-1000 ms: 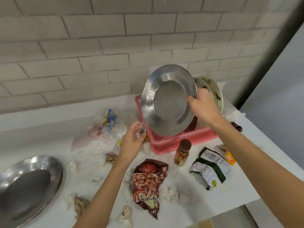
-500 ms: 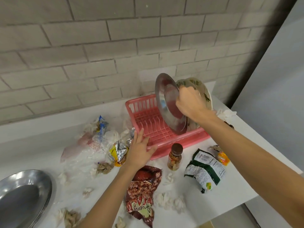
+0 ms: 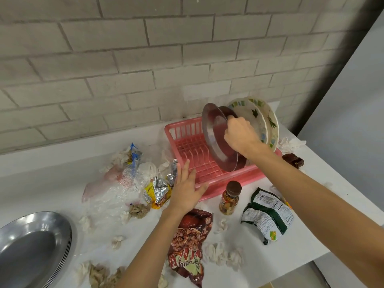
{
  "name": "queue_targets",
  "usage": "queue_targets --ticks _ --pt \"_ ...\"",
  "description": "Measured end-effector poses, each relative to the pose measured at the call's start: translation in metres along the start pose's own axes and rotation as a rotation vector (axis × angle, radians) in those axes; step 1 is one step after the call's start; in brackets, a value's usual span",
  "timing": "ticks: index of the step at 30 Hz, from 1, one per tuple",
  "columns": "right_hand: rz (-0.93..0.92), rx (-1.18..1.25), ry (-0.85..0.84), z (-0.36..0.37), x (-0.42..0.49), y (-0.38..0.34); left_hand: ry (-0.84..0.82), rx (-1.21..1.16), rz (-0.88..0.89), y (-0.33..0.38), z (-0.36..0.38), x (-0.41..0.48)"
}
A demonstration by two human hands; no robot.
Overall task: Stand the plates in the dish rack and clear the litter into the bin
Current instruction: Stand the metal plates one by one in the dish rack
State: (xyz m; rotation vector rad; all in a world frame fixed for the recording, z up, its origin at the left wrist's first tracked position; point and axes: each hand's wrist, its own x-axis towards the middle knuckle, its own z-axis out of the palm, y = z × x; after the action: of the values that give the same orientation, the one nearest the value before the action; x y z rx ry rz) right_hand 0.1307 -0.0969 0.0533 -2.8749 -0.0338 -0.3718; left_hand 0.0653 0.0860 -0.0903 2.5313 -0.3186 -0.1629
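Right hand (image 3: 241,136) curled over the upper rim of a round steel plate (image 3: 215,140), gripping it. Plate stands on edge, tilted, its lower rim down among the slots of the pink plastic dish rack (image 3: 228,182) at the back of the white counter (image 3: 311,240). Just behind it, at the rack's right end, two white flower-patterned plates (image 3: 250,115) stand upright. Left hand (image 3: 185,190) flat, fingers straight and together, pressed on the rack's near left corner. Stack of steel plates (image 3: 31,252) lies flat far left, well apart from the rack. Litter spread over the counter: dark red snack bag (image 3: 191,235), green-and-white packet (image 3: 268,215), yellow foil wrapper (image 3: 155,192), clear plastic bag (image 3: 116,183), crumpled tissues (image 3: 220,252). Small brown-capped bottle (image 3: 229,198) upright just in front of the rack.
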Motion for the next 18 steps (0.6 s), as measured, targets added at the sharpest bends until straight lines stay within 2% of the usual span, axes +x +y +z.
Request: queue_targets --ticks 18 --pt "0.063 0.067 -0.049 0.034 0.0 0.012 -0.006 -0.053 -0.006 0.001 -0.002 -0.002"
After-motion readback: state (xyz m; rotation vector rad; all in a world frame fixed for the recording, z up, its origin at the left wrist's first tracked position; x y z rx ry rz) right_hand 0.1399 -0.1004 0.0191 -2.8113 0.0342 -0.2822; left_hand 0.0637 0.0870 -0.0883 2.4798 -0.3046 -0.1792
